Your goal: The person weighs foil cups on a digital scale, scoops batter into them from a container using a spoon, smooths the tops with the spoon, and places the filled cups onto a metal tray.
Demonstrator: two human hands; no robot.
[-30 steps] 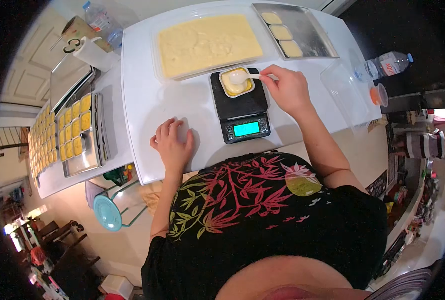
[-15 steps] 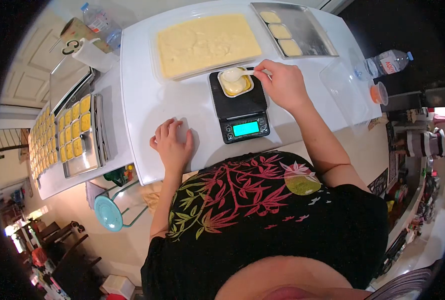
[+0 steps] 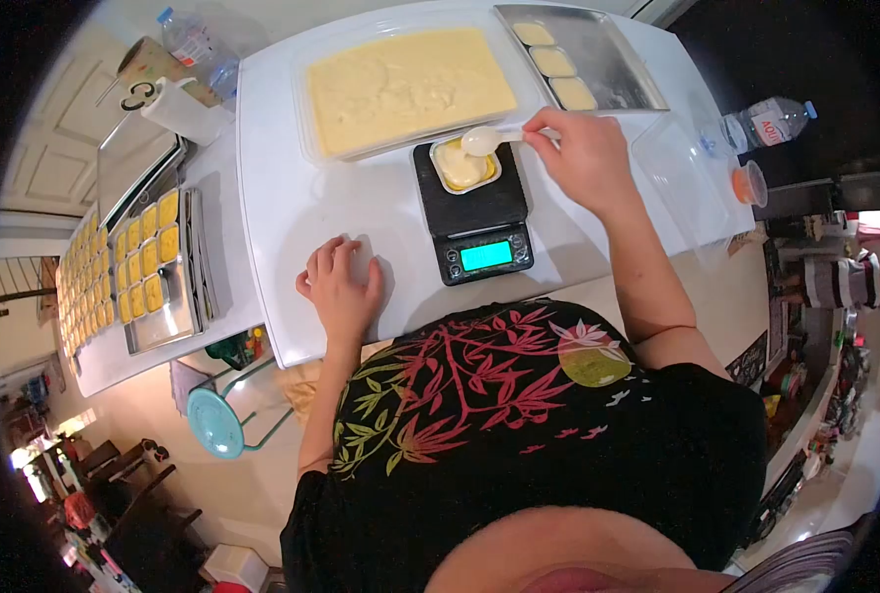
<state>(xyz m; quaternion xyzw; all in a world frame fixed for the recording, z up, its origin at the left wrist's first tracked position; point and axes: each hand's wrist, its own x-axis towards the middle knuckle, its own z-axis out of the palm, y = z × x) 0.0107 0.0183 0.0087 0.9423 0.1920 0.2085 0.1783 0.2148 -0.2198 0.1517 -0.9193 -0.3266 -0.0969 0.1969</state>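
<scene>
White tabletop (image 3: 578,232); I judge the right hand (image 3: 588,163), clamped on a white spoon (image 3: 480,141), is filling the twelve-o'clock square cup (image 3: 475,187), next needing gentle levelling; left hand (image 3: 341,285) lies fingers apart.

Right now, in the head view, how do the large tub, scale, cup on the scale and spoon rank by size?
Largest to smallest, by visible area:
1. Large tub
2. Scale
3. Cup on the scale
4. Spoon, partly hidden by the right hand
</scene>
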